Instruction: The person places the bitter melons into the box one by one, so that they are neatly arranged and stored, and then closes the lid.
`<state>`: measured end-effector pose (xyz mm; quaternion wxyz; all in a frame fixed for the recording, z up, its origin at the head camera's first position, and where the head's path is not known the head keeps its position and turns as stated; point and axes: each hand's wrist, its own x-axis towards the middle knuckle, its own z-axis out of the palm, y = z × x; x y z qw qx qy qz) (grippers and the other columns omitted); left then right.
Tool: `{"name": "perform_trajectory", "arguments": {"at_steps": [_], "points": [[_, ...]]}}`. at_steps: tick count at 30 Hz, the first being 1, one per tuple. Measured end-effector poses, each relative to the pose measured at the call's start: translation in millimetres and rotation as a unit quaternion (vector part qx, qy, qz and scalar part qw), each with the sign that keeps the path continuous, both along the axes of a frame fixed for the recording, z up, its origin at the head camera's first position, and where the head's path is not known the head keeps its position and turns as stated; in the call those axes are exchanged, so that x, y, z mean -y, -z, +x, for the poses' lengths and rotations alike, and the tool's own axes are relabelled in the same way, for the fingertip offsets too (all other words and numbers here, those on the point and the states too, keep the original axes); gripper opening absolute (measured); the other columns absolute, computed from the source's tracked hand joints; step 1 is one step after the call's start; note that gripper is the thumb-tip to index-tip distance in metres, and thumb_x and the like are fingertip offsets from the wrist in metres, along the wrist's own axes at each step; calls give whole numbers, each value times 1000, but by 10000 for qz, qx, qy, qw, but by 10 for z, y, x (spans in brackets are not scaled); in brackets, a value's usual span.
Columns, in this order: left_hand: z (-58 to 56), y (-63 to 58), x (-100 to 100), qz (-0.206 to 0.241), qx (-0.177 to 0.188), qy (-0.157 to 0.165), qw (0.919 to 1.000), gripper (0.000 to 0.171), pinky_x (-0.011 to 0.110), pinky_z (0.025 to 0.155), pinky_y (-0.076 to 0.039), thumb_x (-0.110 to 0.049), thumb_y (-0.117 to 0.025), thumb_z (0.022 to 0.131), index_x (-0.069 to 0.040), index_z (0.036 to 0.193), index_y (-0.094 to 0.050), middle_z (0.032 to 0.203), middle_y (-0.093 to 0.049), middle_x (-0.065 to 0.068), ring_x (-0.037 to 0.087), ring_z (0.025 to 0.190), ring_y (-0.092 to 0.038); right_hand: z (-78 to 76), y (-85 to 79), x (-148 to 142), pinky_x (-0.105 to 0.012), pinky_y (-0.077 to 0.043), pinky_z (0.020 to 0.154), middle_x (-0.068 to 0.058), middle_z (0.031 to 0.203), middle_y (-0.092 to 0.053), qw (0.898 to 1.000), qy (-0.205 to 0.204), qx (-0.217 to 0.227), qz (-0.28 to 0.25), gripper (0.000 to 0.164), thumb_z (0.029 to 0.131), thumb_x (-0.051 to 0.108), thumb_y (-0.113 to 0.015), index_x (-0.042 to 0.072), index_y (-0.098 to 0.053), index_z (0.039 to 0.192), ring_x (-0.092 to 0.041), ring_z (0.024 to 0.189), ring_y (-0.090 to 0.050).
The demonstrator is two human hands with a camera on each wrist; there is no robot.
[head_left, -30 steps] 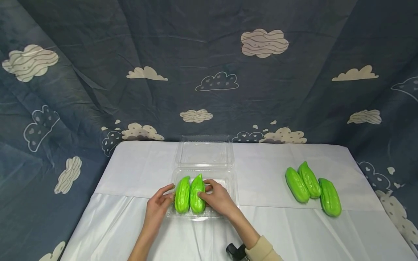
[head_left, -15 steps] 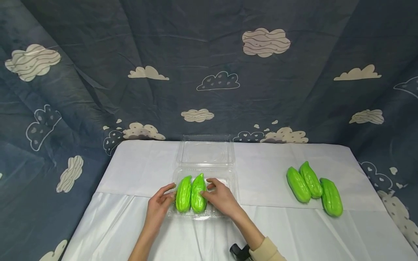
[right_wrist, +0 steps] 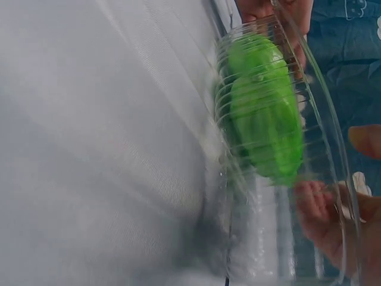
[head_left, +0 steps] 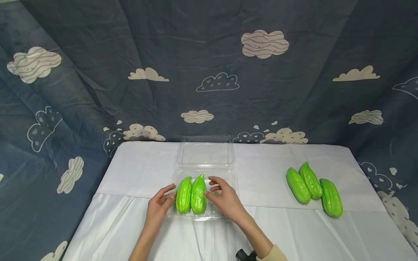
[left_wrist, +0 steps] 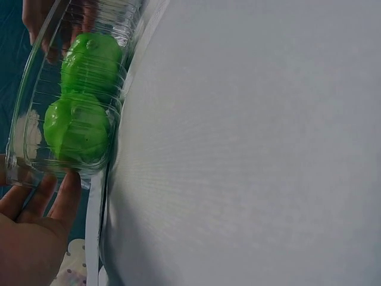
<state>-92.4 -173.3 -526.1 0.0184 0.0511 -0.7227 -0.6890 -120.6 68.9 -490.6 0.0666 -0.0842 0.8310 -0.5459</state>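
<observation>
Lying side by side in a clear plastic container (head_left: 213, 214), the left vegetable (head_left: 184, 195) and the right vegetable (head_left: 198, 195), both green, sit between the person's two hands. The left hand (head_left: 158, 204) is at the container's left side, its fingers resting against the outside of the wall, just beside the left vegetable; thumb and forefinger stand apart. The right hand (head_left: 225, 197) reaches in over the container's right part, holding nothing, thumb and fingers spread. Its thumb tip is right by the right vegetable's edge; whether it touches I cannot tell.

Both long axes run from the person toward the container's hinge, nearly parallel, the far ends leaning slightly to the right. The narrow tips point away from the person and the blunt, rounded ends face toward the person.

The lid (head_left: 206, 153) lies open behind the container. Well off to the right on the white cloth (head_left: 261, 174), three more green vegetables (head_left: 309, 180) lie close together, their far ends leaning left.
</observation>
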Motion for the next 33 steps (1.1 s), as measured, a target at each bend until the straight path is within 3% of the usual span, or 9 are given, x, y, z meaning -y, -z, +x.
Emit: {"name": "perform_trajectory", "arguments": {"at_steps": [9,17,23,28,33], "points": [[8,5,2,-55,156,-61,9998,35,21,92,-48,-4,-59,96,-5,131,-61,121,-66,16,26,115,-61,139,-47,-165,-28,-53,86,2,122,-59,9966,-6,-608,-558,47,91,16,-72,22,-56,134,-19,105,-60],[10,-6,-6,-35,101,-46,9999,35,21,91,-48,-1,-58,96,-5,131,-61,120,-67,17,28,115,-62,257,-78,-362,-31,-53,88,8,122,-58,9944,57,-959,-443,46,92,17,-71,27,-55,133,-20,107,-60],[6,-8,-6,-86,84,-42,9999,35,21,92,-48,0,-58,96,-4,131,-61,121,-66,17,26,114,-62,307,-49,-520,-34,-53,88,9,120,-59,9886,200,-1414,-474,46,90,12,-73,25,-57,131,-22,105,-61],[-1,-3,-8,-66,67,-40,9999,35,21,91,-48,0,-59,96,-4,130,-62,119,-67,17,25,113,-63,340,-7,-610,-39,-55,83,2,116,-61,9812,326,-1860,-400,48,86,-4,-72,13,-59,129,-27,101,-61],[-3,-5,-10,-30,47,-36,10000,35,21,91,-48,-1,-59,95,-3,130,-61,121,-66,19,26,113,-62,405,57,-719,-36,-55,83,-2,118,-61,9785,379,-1985,-422,48,86,-5,-71,12,-59,129,-25,102,-60]]}}
